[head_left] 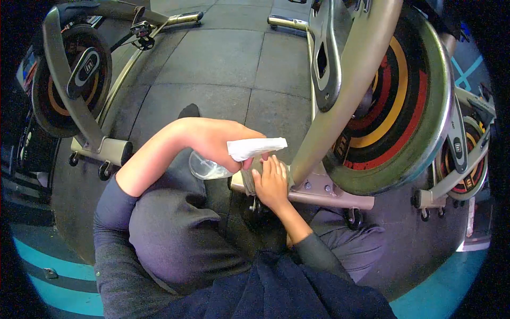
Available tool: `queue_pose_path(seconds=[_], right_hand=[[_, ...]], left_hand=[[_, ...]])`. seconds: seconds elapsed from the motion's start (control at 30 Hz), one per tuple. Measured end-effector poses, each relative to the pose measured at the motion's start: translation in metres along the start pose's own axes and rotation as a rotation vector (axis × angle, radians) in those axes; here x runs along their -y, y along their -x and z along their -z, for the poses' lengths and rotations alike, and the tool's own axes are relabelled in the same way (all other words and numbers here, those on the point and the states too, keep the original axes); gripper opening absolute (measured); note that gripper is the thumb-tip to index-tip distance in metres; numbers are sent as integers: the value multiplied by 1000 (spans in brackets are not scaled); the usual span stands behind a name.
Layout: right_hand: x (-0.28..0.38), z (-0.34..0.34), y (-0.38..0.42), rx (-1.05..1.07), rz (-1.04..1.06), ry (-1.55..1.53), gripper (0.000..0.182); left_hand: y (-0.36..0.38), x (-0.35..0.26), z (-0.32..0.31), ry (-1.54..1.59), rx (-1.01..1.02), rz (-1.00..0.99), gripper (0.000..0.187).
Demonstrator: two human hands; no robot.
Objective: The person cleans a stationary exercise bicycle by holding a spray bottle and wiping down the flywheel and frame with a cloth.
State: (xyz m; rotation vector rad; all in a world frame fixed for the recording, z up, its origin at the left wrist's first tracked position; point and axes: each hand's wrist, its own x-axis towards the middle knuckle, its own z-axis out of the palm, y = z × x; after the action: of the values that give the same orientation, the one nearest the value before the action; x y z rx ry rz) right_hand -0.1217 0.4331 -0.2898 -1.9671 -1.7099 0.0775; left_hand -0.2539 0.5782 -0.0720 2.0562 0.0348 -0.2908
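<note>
The left hand [220, 139] is closed around a clear spray bottle [208, 166] with a white nozzle, at 9 o'clock from the right hand [272, 183], which presses flat with fingers together on a cloth against the spin bike frame [340, 114]. If the nozzle points too high, I think the spray could reach the flywheel [404, 101] at 2 o'clock, or the cloth could slip off the frame base.

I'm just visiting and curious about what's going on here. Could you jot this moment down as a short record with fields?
Place: gym floor of dark rubber tiles
Left hand: grips a clear spray bottle with a white nozzle
Right hand: pressed flat on a cloth against the base of an exercise bike
Bike flywheel: red and yellow rings
Nearby: another bike at left
</note>
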Motion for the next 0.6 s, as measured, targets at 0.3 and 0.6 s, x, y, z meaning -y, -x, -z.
queue_pose_path(seconds=[0.3,0.6], right_hand=[[8,32,-2,204,87,25,39],[8,19,-64,563,-168,5,41]], left_hand=[[0,5,0,0,-7,12,51],[-1,5,4,-3,-7,32,53]])
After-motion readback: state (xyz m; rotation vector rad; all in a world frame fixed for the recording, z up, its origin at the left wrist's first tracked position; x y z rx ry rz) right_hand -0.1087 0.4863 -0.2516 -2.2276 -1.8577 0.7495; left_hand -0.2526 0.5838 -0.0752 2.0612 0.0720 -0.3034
